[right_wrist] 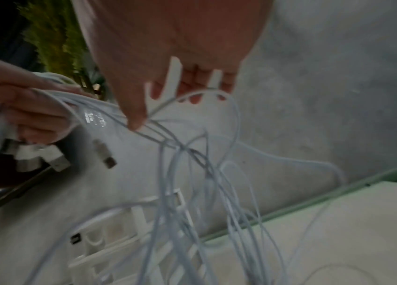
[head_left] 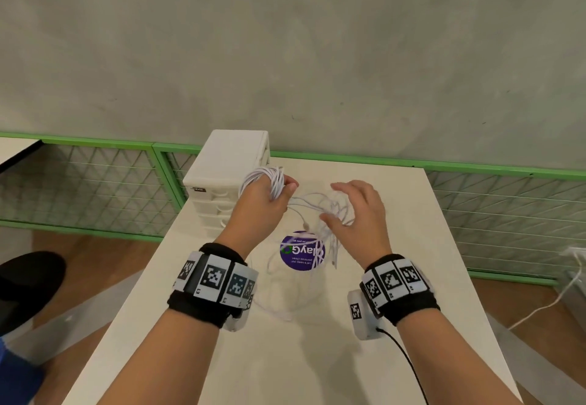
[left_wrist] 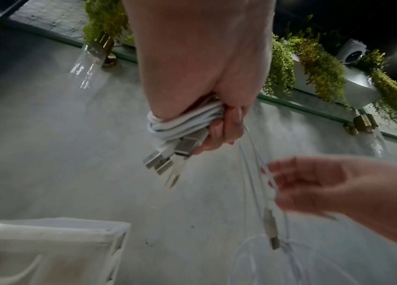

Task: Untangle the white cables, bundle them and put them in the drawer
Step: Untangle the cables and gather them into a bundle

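Note:
My left hand [head_left: 273, 196] is raised over the table and grips a coil of white cables [head_left: 265, 177] wound around its fingers. In the left wrist view the coil [left_wrist: 185, 123] sits in the fist with several USB plugs [left_wrist: 166, 164] sticking out below. From it, loose white strands [head_left: 320, 211] run to my right hand [head_left: 341, 206], whose fingers are spread, with the strands draped over them. The right wrist view shows my right fingers [right_wrist: 192, 86] under a cable loop [right_wrist: 229, 115] and a tangle hanging to the table. The white drawer unit [head_left: 226, 163] stands just behind my left hand.
The white table [head_left: 285, 357] carries a round purple sticker [head_left: 298, 257] under the hanging cables. More cable loops [head_left: 279, 308] lie near my left wrist. A green-framed mesh fence [head_left: 95, 179] runs behind the table. A black shoe [head_left: 28, 281] is on the floor at left.

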`<state>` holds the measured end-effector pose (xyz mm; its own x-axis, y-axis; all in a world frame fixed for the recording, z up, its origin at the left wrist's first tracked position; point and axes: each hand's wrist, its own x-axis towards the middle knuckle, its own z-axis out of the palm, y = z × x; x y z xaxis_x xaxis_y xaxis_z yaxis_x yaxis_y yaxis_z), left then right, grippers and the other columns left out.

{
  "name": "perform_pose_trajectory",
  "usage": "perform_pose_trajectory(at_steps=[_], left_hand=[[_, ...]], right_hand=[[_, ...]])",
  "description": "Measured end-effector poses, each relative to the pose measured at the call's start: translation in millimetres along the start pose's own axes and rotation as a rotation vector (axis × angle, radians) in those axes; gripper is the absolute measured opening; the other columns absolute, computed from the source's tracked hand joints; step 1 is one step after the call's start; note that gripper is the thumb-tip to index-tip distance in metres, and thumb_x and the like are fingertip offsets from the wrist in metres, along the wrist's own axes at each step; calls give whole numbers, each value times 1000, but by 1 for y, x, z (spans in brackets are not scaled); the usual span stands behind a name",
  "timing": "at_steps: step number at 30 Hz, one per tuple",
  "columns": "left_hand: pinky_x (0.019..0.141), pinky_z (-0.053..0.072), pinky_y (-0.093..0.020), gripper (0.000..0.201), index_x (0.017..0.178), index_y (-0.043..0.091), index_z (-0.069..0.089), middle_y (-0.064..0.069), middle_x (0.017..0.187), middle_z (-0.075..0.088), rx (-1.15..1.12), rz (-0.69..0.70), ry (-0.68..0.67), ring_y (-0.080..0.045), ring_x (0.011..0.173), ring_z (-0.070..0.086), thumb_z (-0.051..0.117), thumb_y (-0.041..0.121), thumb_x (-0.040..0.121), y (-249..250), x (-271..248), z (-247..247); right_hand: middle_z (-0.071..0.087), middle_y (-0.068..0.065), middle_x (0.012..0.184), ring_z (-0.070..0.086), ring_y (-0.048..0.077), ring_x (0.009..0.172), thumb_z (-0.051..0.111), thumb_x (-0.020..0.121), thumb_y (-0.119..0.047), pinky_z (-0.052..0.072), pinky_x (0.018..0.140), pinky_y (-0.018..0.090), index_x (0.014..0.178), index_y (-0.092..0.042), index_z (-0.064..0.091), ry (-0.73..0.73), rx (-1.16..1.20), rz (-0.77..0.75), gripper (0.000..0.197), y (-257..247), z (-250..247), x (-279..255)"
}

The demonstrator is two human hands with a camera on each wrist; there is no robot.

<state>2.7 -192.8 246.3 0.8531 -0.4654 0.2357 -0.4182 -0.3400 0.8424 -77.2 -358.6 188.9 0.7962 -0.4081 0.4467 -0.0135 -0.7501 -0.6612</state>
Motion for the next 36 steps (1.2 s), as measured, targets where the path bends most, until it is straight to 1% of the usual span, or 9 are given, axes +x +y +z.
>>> perform_pose_trajectory(at_steps=[3,7,12,18,21,25,29,33,36], left_hand=[[82,53,-47,10,89,21,60,2,82,61,5,30,-7,-23,84,61,54,22,96,5,1,8],[76,51,-34,9,90,20,61,12,76,57,12,77,-7,-10,73,57,54,20,95,15,3,13],[80,54,-45,11,86,22,61,3,82,61,0,38,-7,-21,82,61,55,20,95,8,-2,10],[57,40,-26,20,82,17,65,4,62,51,97,-40,21,-14,56,50,69,36,84,-3,-2,3],[58,39,-25,32,78,11,66,1,62,54,238,-169,25,-13,56,52,72,43,79,-12,0,1],[67,45,-30,36,78,10,58,-1,70,56,417,-303,-122,-23,74,58,70,44,80,-22,-1,7],[64,40,-29,37,71,13,53,-2,69,54,424,-288,-111,-21,70,56,67,45,82,-22,0,9],[61,39,-28,40,73,4,57,-6,68,56,310,-217,-14,-23,67,55,68,41,84,-16,5,4],[65,45,-31,37,76,3,60,-11,71,61,195,-171,86,-26,68,57,69,39,84,-9,12,-3]], right_hand=[[57,-9,98,55,6,92,60,85,-37,42,84,17,101,-21,60,-34,324,-111,22,-28,2,-10],[62,-2,80,63,20,76,51,86,-49,52,75,40,87,-26,56,-232,427,84,23,-27,19,-19],[62,0,98,60,18,87,60,87,-16,49,86,38,102,-24,67,-307,226,139,18,-3,22,-12],[35,-7,144,13,21,142,66,82,-40,-1,114,51,91,-35,74,-357,-249,124,13,5,13,-3],[13,-7,157,-10,15,145,63,83,-49,-12,113,52,93,-37,72,-463,-232,206,18,15,6,1],[35,-6,150,15,14,144,58,88,-24,-2,116,47,96,-33,71,-343,-236,254,17,26,5,-1],[66,0,108,46,13,117,44,77,8,32,104,32,80,-16,69,-149,40,-28,35,23,9,-8],[64,3,69,57,21,67,42,78,-6,45,64,33,70,-27,63,-408,176,76,31,11,10,-15],[70,5,75,62,23,69,52,80,-25,49,67,34,78,-20,71,-740,-83,184,20,18,14,-18]])
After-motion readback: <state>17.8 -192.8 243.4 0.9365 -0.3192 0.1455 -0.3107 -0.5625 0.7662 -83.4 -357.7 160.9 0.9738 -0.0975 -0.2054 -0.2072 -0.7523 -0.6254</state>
